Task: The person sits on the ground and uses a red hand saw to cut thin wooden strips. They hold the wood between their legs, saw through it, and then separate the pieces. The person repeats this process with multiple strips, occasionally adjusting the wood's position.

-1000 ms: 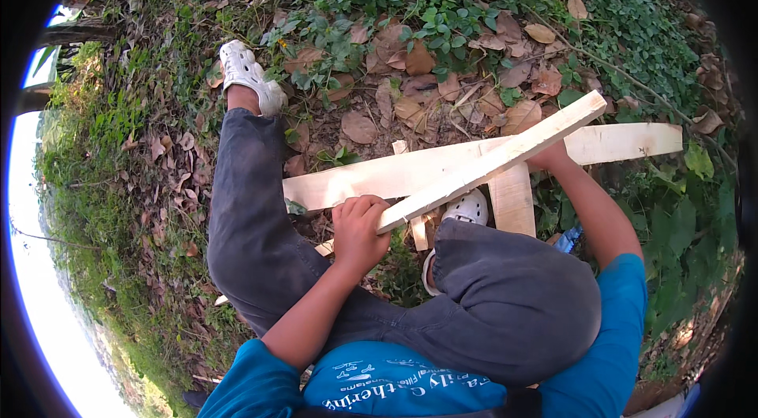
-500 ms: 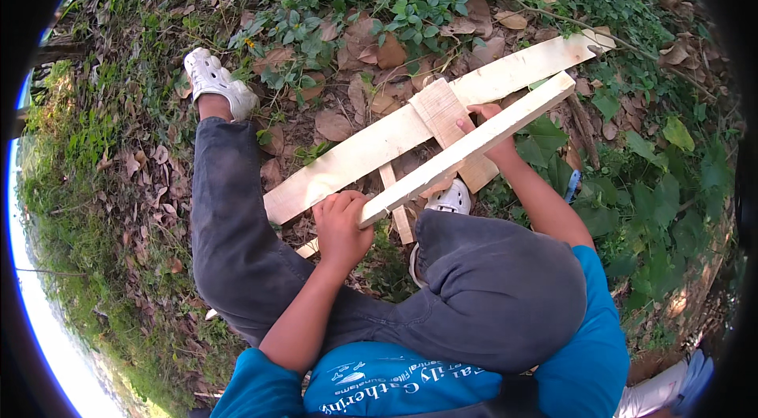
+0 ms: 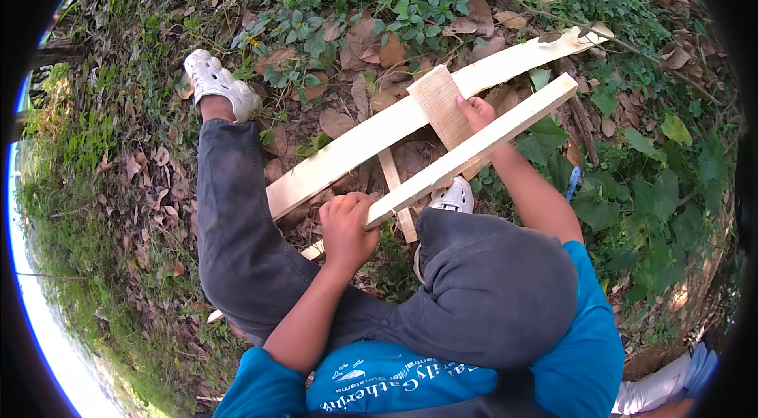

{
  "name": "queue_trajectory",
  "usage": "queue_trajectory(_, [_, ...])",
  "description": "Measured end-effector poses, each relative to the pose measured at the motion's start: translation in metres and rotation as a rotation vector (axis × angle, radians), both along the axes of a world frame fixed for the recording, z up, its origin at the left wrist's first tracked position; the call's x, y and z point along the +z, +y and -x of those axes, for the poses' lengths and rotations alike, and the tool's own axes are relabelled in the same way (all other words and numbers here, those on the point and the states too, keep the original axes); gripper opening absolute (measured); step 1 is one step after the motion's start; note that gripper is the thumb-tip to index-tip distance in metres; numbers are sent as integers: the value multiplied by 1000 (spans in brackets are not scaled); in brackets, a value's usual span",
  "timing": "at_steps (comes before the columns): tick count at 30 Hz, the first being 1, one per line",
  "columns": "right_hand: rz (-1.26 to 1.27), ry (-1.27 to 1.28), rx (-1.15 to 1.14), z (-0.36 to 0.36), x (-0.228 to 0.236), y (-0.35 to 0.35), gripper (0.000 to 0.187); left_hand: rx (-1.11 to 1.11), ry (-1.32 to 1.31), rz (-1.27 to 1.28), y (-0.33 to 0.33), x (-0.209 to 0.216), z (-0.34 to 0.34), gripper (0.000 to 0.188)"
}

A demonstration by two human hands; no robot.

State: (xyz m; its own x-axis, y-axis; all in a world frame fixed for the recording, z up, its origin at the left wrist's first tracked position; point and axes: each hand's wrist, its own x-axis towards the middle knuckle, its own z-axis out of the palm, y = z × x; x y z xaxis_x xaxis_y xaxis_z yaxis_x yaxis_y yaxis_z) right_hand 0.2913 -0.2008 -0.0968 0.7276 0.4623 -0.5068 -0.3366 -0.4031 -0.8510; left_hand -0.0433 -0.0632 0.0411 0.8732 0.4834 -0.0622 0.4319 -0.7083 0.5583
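Sloping ground, dried brown leaves [image 3: 335, 123] scattered thickly, some overlapping. Low green plants [image 3: 418, 11] dense along the top; a small yellow flower [image 3: 253, 43] among foliage upper left. Thin bare stem [image 3: 671, 74] slants down through the upper right. Broad-leaved creeper [image 3: 632, 201] at right, one yellow-green leaf [image 3: 677, 130] above it; narrow blue object [image 3: 574, 183] nearby, kind unclear. Dark trunk [image 3: 59, 53] at far left; bright pale sky [image 3: 39, 323] lower down. Whitish-and-blue shape [image 3: 655, 393], lower right, unidentified.

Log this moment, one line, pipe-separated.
left hand: curled at end of beam | right hand: at short board | short board: across long plank
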Motion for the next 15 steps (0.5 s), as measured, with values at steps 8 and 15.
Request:
queue_trajectory(8, [-66, -179, -80, -3, -25, 23, 57, 3, -17, -6, 6, -5, -4, 30])
queue_trajectory(15, [-70, -340, -75, -17, 1, 72, 47, 80, 38, -24, 36, -15, -31, 23])
